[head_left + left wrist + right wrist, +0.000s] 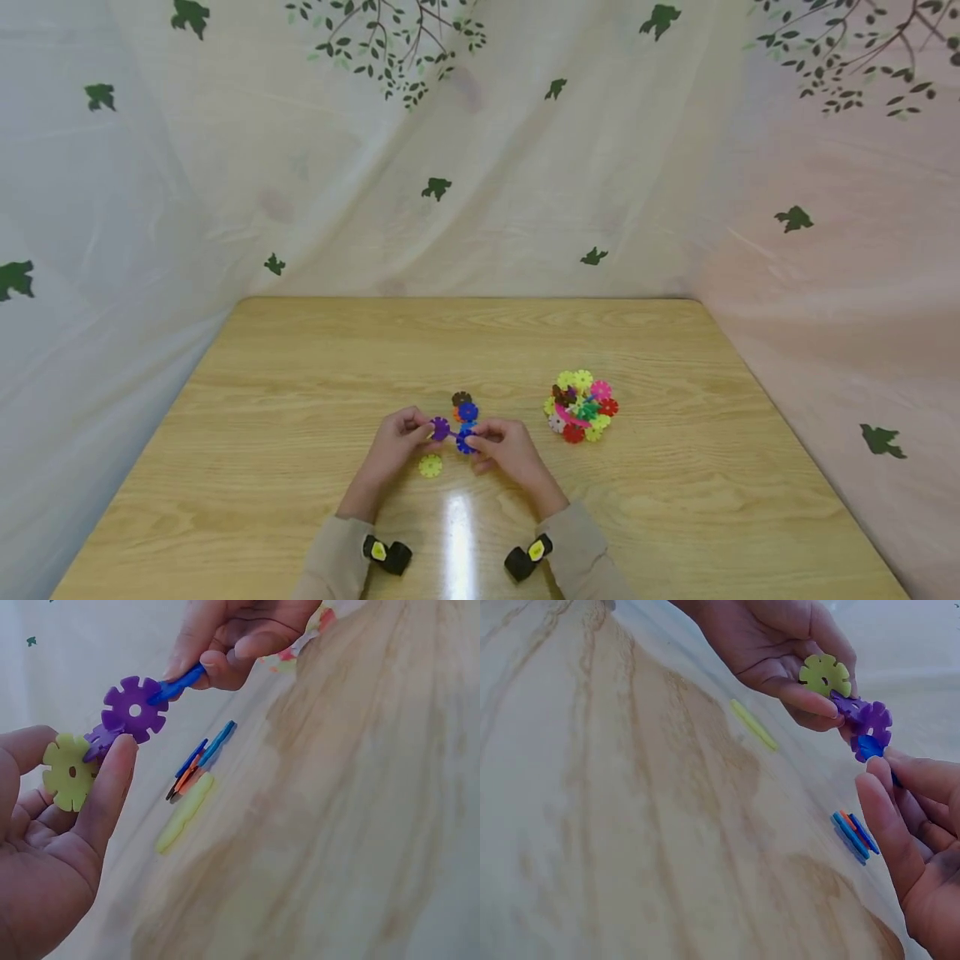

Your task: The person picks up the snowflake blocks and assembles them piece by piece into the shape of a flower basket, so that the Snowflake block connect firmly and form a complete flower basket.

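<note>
Between the two hands runs a short chain of notched snowflake discs. My left hand (pixel 392 447) pinches its left end, a yellow disc (pixel 58 761) joined to purple discs (pixel 120 700). At the other end, my right hand (pixel 516 454) pinches a dark blue disc (pixel 182 684) with finger and thumb. The blue disc meets the outer purple disc at its edge; how deep it sits in the notch I cannot tell. A loose yellow disc (pixel 431 466) lies on the table by the left hand.
Just beyond the hands lie several loose discs, among them a brown disc (pixel 461 399) and a blue disc (pixel 468 411). To the right sits a multicoloured cluster of joined discs (pixel 592 410). The wooden table (pixel 300 358) ends at a hanging cloth (pixel 495 242).
</note>
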The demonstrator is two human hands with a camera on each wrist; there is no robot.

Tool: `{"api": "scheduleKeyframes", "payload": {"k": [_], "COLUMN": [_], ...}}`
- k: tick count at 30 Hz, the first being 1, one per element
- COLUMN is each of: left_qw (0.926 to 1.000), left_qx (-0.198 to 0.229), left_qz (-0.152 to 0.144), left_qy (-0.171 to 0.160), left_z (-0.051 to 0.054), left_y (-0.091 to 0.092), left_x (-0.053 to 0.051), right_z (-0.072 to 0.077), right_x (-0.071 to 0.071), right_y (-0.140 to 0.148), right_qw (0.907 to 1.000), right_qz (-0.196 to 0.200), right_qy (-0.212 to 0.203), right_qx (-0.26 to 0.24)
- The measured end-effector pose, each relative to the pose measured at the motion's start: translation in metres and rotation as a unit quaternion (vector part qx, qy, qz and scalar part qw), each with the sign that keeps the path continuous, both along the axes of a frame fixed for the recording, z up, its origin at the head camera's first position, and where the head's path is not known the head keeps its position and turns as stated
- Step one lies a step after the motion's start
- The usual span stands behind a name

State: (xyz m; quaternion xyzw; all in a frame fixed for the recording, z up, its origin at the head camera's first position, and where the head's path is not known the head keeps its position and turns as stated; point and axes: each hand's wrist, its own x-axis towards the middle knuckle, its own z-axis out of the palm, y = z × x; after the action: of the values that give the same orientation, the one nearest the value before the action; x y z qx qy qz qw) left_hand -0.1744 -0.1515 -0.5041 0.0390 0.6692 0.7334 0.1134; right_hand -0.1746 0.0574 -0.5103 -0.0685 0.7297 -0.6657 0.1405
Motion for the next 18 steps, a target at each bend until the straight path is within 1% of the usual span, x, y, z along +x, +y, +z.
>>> {"api": "scheduleKeyframes", "payload": {"k": [3,5,12,18], "left_qw": [0.9998,0.9996,0.9992,0.9997], "left_qx": [0.02,0.026,0.033,0.023], "left_qz": [0.002,0.004,0.014,-0.006], "left_qy": [-0.008,-0.01,-0.018,-0.009], "left_z": [-0.0009,-0.0008,-0.0009,-0.0009], "left_y": [-0.001,-0.0019,-0.0031,-0.0041], "left_x": [0.0,0.0,-0.0004,-0.0009], "right_z": [-0.0023,-0.0042,-0.0062,-0.0025], "right_x": [-0.0004,-0.0015,-0.0032,-0.0019], "right_y": [-0.0005,-0.0013,-0.0007,0.0008], "right_qw": [1.0,0.9999,0.9993,0.9991], "right_qz": [-0.001,0.002,0.005,0.004], "right_qy": [0.0,-0.003,-0.011,-0.02], "right_qx": [-0.01,-0.017,-0.036,-0.037]}}
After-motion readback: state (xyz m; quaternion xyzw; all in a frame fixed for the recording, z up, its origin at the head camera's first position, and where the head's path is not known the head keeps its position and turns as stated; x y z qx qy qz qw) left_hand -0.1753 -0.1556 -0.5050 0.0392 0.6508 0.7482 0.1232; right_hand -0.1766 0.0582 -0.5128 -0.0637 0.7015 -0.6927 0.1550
